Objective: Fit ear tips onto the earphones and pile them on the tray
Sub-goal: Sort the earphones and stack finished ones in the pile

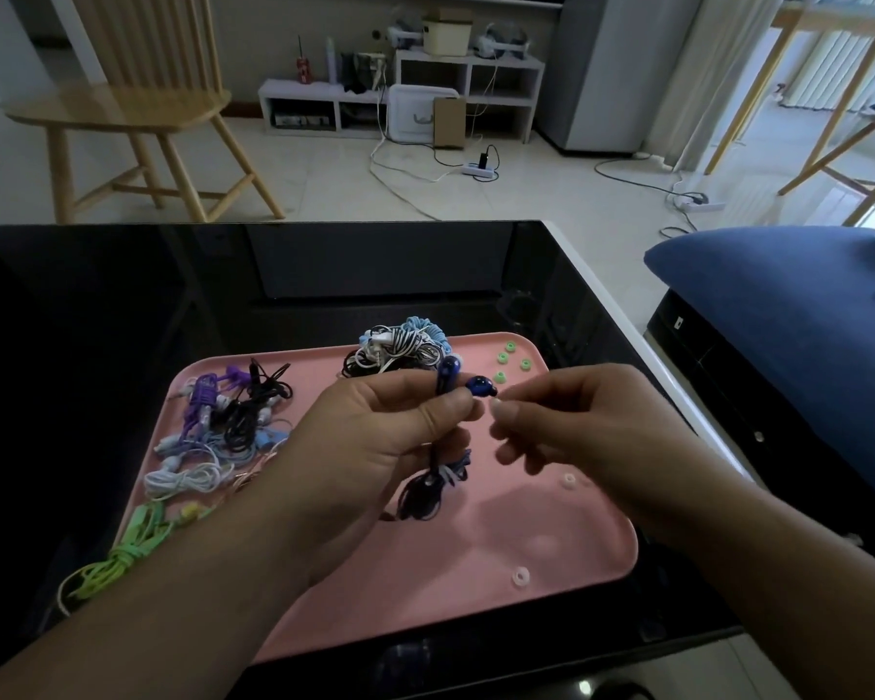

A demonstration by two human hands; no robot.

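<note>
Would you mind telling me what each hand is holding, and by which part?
The left hand pinches the blue earphones just behind the bud. The right hand has its fingertips pinched together; anything inside that grip is too small to tell.

A pink tray is seen on a glossy black counter. Dark blue earphones with a dark blue cord are held above the tray. At the tray's far right corner, green ear tips are scattered; near its front edge, a translucent white ear tip is found. On the tray's left side, purple, black, white and pale blue cords are tangled, and a lime green cord is draped over its left edge. At the far edge, a black-and-white striped bundle is piled.
</note>
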